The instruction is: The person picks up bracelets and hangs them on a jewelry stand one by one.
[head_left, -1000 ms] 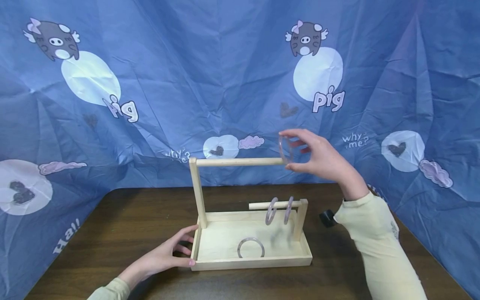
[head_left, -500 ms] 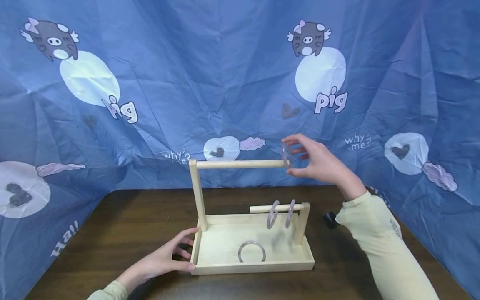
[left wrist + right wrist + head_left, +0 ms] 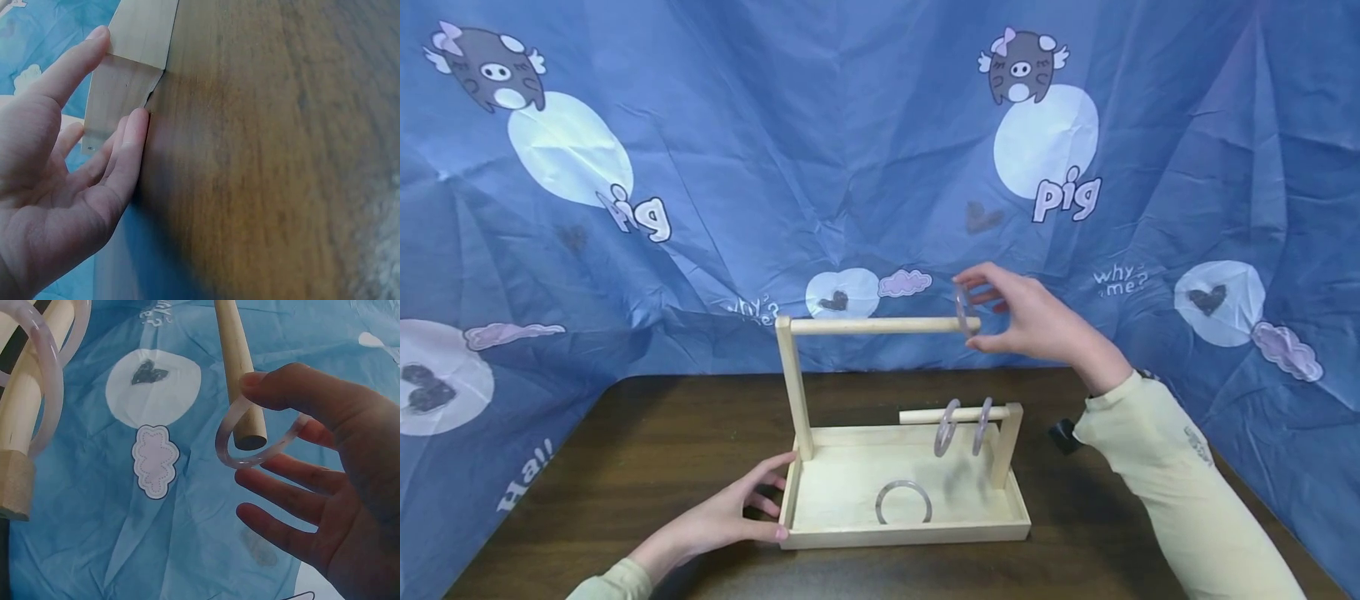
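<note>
My right hand (image 3: 1037,321) pinches a pale translucent bangle (image 3: 222,447) between thumb and fingers. The bangle encircles the free end of the upper rod (image 3: 880,326) on a wooden bangle stand (image 3: 902,538); in the right wrist view, the rod's tip shows through the ring. My left hand (image 3: 718,517) holds the stand's left end, thumb at the front corner and fingers against the end wall (image 3: 115,94). Two bangles, one left (image 3: 943,429) and one right (image 3: 981,427), hang on the lower rod (image 3: 916,416). Another bangle (image 3: 903,484) leans inside the tray's front wall, its bottom hidden.
The stand sits on a dark brown wooden table (image 3: 685,433). A tall left post (image 3: 796,387) carries the upper rod; a short right post (image 3: 1009,446) carries the lower one. A blue printed cloth (image 3: 850,167) hangs behind. Near the right sleeve is a small black object (image 3: 1063,436).
My right hand has moved the held bangle slightly left along the upper rod, so the rod's end now shows beyond the ring. The left hand stays at the stand's end.
</note>
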Demonstrator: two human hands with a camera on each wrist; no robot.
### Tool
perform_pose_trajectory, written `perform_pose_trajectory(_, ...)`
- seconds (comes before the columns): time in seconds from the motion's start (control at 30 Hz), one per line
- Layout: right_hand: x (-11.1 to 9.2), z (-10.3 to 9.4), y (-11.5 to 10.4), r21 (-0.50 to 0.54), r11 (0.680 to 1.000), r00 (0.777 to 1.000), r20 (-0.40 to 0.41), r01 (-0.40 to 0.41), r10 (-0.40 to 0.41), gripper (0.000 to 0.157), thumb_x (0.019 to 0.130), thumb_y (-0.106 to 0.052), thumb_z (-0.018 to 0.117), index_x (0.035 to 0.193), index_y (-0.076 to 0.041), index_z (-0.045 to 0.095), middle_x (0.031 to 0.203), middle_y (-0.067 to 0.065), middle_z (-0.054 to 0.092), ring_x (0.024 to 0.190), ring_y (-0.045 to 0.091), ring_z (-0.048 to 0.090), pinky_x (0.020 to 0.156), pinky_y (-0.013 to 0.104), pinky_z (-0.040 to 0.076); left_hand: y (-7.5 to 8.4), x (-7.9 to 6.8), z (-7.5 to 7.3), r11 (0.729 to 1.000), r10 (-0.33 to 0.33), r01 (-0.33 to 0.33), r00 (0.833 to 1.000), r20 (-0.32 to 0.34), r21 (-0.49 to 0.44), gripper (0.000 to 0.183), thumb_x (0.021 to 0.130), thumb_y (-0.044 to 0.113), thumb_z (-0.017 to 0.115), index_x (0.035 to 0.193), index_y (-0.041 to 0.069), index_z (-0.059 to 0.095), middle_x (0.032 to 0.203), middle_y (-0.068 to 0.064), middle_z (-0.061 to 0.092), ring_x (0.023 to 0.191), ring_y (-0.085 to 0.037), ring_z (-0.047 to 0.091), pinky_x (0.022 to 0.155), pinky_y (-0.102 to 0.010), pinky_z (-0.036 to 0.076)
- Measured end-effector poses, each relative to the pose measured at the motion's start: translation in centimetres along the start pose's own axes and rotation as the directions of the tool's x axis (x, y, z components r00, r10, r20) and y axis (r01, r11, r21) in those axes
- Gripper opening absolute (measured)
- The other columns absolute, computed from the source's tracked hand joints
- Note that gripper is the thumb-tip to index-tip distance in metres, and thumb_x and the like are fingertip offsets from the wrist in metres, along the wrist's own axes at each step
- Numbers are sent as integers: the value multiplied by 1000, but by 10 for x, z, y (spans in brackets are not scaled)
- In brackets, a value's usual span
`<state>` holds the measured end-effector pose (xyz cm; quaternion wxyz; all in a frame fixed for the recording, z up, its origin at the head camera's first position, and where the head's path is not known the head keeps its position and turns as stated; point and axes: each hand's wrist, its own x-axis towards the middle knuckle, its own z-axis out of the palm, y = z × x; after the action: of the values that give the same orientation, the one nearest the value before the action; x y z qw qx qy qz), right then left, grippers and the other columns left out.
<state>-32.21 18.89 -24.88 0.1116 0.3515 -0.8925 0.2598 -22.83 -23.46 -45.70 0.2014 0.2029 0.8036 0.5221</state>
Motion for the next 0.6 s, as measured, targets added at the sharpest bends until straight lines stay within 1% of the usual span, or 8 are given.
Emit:
perform_pose_trajectory(0.23,4,-1,-4,-11,1000,1000,29,8,-7,72,75,-16,86,136,-13,49,134,8,60,120,30,63,100,44,52,1,0,-1,1000,10,-10,1000,-1,-17,93,85,18,78,157,14,19,137,-28,39,105,-26,57,81,-27,51)
perform_pose_trajectory(0.4,7,0,-6,-35,999,999,53,14,-12,71,75,-18,86,135,-13,50,135,10,59,121,30,63,101,47,51,0,0,0,1000,-1,1,1000,-8,-1,93,84,19,78,157,15,20,137,-27,40,106,-26,57,82,-27,51)
perform_pose_trajectory(0.6,10,2,-10,-68,997,998,54,43,-39,69,72,-19,88,131,-13,54,132,8,63,120,27,63,103,48,49,1,0,0,1000,-14,14,1000,-7,-8,92,85,20,78,157,15,20,137,-27,40,106,-26,57,82,-28,51)
